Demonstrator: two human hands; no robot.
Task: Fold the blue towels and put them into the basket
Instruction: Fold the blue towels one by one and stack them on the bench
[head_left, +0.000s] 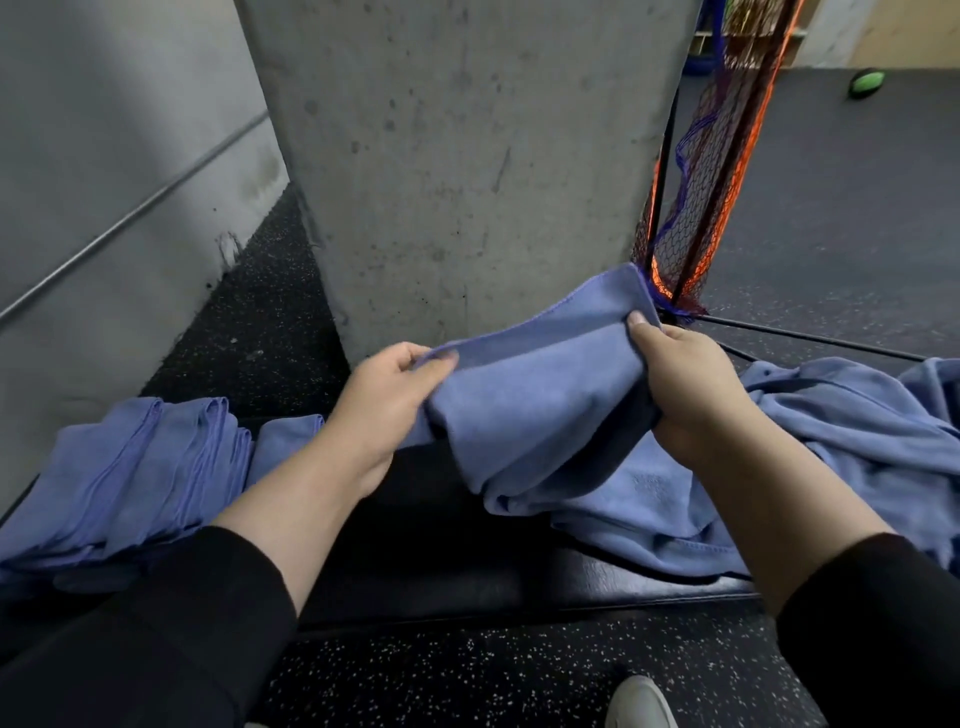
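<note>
Folding is under way: left hand (387, 395) and right hand (685, 387) each pinch an end of the blue towel (540, 410) above the worktop (415, 561); next, probably, bring the ends together.

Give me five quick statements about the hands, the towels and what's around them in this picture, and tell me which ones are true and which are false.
1. Both hands hold the same towel. True: the left hand pinches one edge and the right hand has a grip on the other.
2. The folded stack lies on the person's right. False: it lies on the left.
3. An unfolded pile lies on the right. True.
4. The held towel lies flat on the bench. False: it is lifted above it.
5. The pillar behind the hands is wooden. False: it looks like concrete.
</note>
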